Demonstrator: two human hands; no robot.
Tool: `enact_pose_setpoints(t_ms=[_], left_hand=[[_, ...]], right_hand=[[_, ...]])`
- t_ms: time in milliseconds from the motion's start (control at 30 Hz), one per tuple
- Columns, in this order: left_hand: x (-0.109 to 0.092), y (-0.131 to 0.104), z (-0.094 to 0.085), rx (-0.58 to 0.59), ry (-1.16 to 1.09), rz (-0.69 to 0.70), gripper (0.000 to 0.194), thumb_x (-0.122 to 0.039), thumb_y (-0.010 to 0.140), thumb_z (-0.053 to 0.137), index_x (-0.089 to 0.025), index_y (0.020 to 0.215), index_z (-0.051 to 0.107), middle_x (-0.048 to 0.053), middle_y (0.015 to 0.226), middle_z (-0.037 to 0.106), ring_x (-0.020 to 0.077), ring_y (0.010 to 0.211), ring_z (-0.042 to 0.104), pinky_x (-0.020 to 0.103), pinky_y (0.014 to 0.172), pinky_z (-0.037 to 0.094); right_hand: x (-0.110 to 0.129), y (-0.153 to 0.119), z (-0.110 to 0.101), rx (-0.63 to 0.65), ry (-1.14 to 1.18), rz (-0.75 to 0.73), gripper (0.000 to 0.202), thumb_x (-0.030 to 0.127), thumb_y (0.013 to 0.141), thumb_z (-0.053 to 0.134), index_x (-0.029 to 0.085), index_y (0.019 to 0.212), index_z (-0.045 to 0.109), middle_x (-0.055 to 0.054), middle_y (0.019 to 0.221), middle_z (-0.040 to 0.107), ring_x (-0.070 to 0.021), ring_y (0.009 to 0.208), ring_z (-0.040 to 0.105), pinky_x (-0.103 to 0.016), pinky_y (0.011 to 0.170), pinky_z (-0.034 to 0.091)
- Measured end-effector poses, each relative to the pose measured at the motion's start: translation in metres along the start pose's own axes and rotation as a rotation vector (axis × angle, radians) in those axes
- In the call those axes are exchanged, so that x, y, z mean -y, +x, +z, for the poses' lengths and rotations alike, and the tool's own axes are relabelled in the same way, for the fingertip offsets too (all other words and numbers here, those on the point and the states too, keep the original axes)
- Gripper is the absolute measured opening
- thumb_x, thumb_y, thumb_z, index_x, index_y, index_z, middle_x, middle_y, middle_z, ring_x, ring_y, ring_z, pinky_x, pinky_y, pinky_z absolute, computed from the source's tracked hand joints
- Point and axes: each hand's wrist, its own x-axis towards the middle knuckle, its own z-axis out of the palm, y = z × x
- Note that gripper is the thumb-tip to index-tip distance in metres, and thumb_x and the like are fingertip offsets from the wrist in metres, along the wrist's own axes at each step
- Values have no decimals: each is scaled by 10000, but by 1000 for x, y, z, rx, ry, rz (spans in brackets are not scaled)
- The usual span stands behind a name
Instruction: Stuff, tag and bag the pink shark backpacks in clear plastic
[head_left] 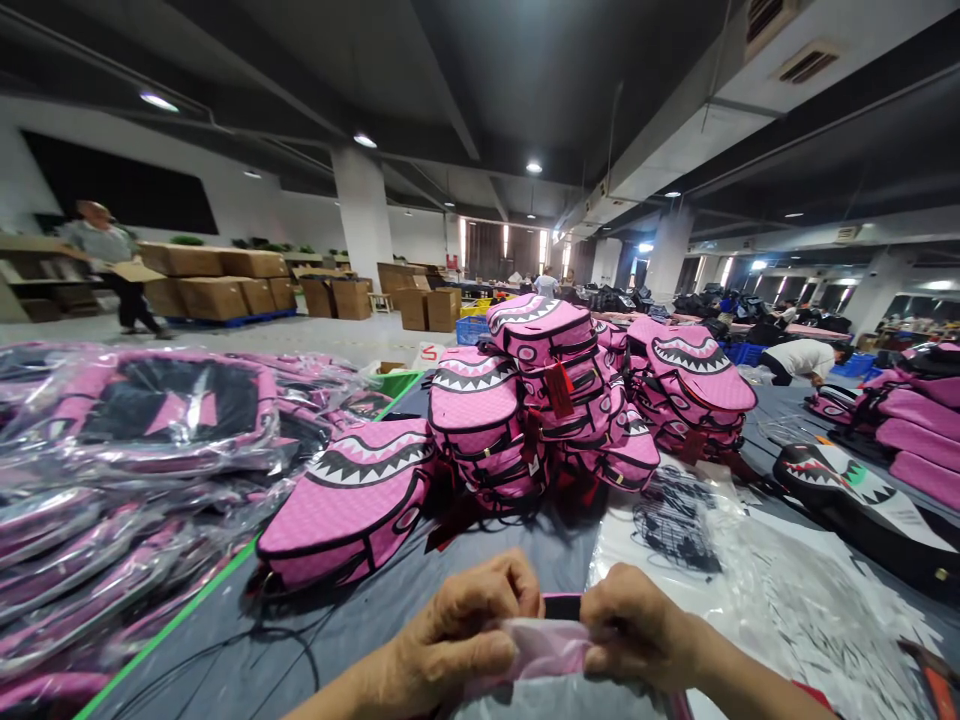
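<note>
Evidently, a grey table (375,605) is bearing the work. At left, a broad pile of wrapped bags (176,410) is lying in clear plastic, looking finished. Beyond the hands, a stack of pink backpacks (476,400) is standing bare, seemingly still needing cover. Loose plastic sheets (810,580) are lying at right. At the near side, between both hands, a pink bag (562,606) is showing beside pale film (536,640), apparently only part-covered. The left hand (472,620) and right hand (637,625) are pinching the film's edge, fingers curled.
</note>
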Motion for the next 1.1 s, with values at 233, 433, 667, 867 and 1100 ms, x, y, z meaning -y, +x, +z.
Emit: enact_pose_setpoints(t_ms=[233,433,667,867,1100], left_hand=[[25,-28,-1,-163,560,243,407,-528,993,452,-197,832,625,24,646,593,132,591,557,244,577,494],[17,-26,8,-305,804,535,276,-336,1033,421,-223,812,541,-19,579,545,120,544,539,226,545,466],[4,-19,5,-265,850,514,262,-319,1047,377,-224,869,545,-20,593,579,111,518,550,223,532,457],[-11,-13,2,-101,1088,639,270,-251,1040,397,-210,826,556,-34,525,511,107,455,485,258,482,380],[-30,-23,-7,57,1353,949,99,-150,893,651,-208,820,684,-21,578,586,131,497,574,267,418,402]], right_hand=[[-11,15,-10,102,184,-120,416,580,945,569,209,758,547,50,598,439,-88,495,356,-242,480,271],[-13,14,-28,293,373,133,642,814,764,625,187,672,527,83,556,367,-72,499,295,-213,458,221],[-23,12,-14,101,436,86,624,773,857,547,193,646,453,56,614,394,-81,546,336,-228,506,255],[-40,-2,-6,72,495,84,694,853,660,682,211,622,421,82,530,352,-64,473,261,-229,436,170],[2,-3,-49,344,10,-180,584,664,889,608,225,617,336,86,576,302,-95,523,236,-266,519,191]])
